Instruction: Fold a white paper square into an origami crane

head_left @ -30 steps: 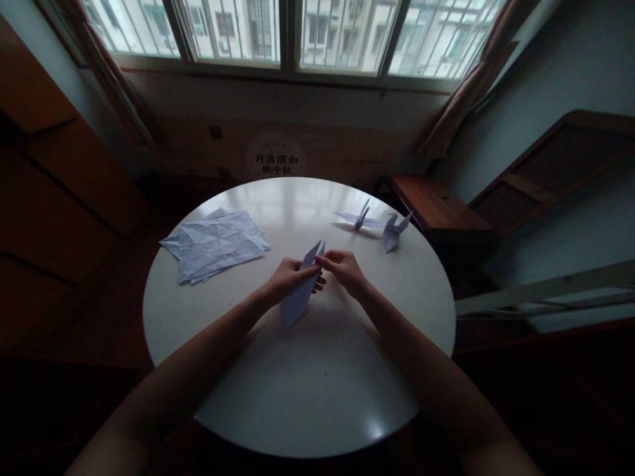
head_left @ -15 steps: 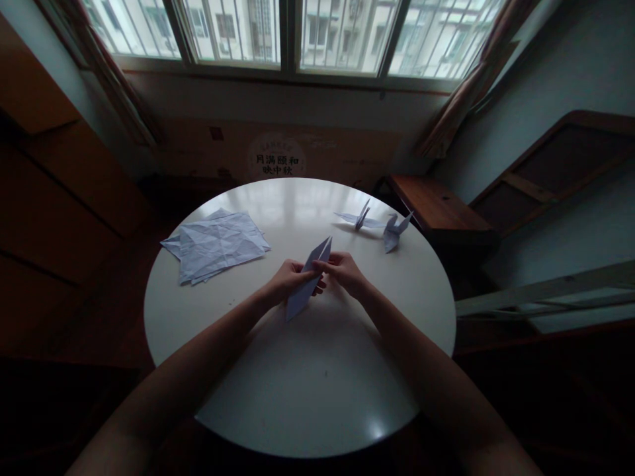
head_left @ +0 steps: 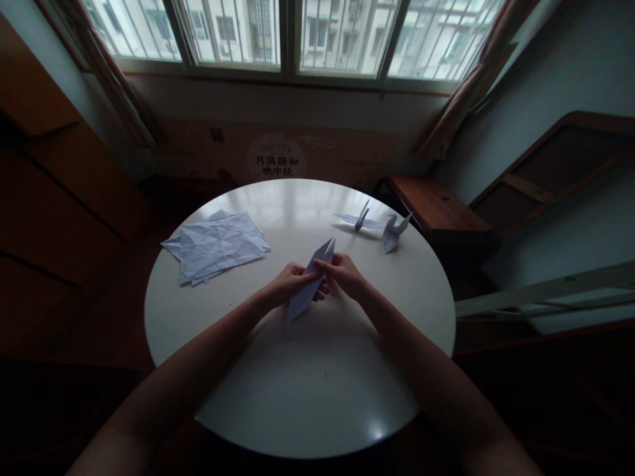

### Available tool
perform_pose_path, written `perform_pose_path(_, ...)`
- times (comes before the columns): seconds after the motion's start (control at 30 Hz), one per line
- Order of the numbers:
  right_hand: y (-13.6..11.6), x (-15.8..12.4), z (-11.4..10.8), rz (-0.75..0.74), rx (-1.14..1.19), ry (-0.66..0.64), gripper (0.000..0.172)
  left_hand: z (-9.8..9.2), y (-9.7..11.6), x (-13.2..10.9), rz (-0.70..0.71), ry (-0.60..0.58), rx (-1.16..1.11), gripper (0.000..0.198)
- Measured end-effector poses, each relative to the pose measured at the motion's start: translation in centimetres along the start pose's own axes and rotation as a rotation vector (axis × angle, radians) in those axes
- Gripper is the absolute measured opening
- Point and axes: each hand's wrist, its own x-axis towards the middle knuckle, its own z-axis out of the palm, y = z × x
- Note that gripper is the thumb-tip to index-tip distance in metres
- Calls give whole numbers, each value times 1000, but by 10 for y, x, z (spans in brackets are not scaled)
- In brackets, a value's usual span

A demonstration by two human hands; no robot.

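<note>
A folded sheet of paper (head_left: 302,301), long and diamond-shaped with a split upper tip, is held between both hands above the middle of the table. My left hand (head_left: 289,280) grips its left side, thumb across the front and fingers behind. On the right edge, my right hand (head_left: 346,272) pinches the paper near the split with its thumb on the front. Some fingertips show below and behind the paper; the rest are hidden by it.
The round white table (head_left: 297,396) carries a stack of creased paper sheets (head_left: 221,248) at left. Two folded paper cranes, one with spread wings (head_left: 361,220) and another (head_left: 391,235), stand at the right back. A wooden stool (head_left: 436,205) stands beyond the table.
The folded paper and both hands have shifted very slightly to the right, and the paper's split tip looks a little wider. Both hands keep their hold.
</note>
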Motion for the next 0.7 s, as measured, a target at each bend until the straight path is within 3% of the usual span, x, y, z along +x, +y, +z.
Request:
perform_pose_path(0.27, -3, 6, -7, 20, 138, 224, 43, 1, 1, -2, 20, -38, 6, 47)
perform_pose_path(0.7, -4, 15, -34, 25, 205, 425, 45, -1, 1, 0, 53, -73, 60, 50)
